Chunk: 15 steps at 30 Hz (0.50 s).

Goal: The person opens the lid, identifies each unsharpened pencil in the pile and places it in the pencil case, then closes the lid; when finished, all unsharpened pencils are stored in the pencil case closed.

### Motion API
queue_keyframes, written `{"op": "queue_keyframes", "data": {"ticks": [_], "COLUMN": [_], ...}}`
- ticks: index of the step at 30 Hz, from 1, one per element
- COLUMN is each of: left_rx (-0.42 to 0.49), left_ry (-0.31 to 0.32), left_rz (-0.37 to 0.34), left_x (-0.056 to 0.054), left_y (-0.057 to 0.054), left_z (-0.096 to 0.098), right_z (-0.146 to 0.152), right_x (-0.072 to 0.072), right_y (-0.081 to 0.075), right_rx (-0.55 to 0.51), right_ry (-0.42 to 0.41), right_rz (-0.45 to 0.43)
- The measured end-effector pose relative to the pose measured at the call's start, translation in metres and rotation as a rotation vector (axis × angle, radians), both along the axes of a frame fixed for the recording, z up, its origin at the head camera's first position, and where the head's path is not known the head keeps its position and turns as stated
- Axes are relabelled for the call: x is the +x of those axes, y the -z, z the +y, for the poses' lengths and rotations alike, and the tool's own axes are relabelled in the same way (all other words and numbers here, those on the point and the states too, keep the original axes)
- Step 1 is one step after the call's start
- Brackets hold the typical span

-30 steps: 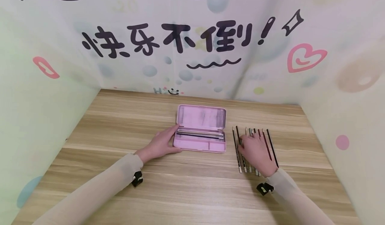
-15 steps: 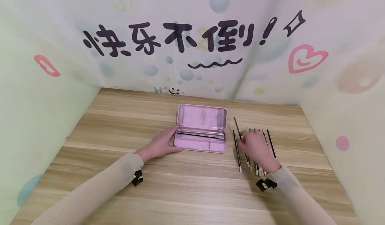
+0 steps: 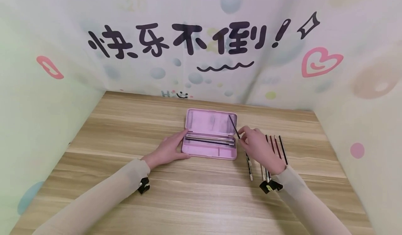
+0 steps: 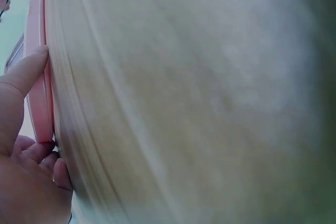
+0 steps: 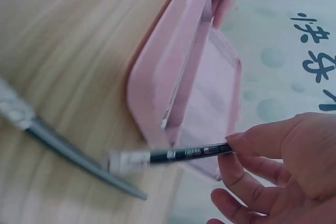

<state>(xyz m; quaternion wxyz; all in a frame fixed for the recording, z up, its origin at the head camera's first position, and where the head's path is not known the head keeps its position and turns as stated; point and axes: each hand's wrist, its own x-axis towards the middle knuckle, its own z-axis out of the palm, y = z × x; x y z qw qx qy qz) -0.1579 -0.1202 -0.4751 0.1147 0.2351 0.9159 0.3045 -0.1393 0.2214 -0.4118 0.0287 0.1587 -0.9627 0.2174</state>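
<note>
A pink pencil case [image 3: 201, 152] lies with its lid raised at the back, and a few dark pencils [image 3: 210, 139] rest in its rear compartment. My left hand [image 3: 166, 149] holds the case's left end, thumb at the front wall, as the left wrist view also shows. Between thumb and fingers, my right hand [image 3: 259, 149] pinches a dark pencil [image 5: 189, 153] beside the case's right end. That pencil slants, its far tip overlapping the lid and its white-and-silver eraser end hanging toward me. Beneath the right hand lie several pencils [image 3: 283, 149], partly hidden by it.
The wooden table [image 3: 201, 196] carries everything. A printed white cloth wall [image 3: 150, 78] stands behind it, with pale walls on both sides. One loose pencil [image 5: 73, 150] lies on the table near the case's right end.
My right hand has picked a dark pencil from the row and carried it left, up to the case. The left hand stays on the case.
</note>
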Motion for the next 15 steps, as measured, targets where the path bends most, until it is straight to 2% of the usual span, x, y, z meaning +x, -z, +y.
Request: {"op": "queue_keyframes", "data": {"ticks": [7,15], "left_rx": [0.000,-0.005], "left_ry": [0.001,0.009], "left_rz": [0.008,0.021], "left_x": [-0.001,-0.001], "left_y": [0.003,0.002], "left_z": [-0.001,-0.002], "right_z": [-0.024,-0.050], "right_x": [-0.013,-0.020], "right_y": [-0.002,0.003], "right_rx": [0.057,0.194], "right_ry": [-0.135,-0.225], "right_rz": [0.146,0.193]}}
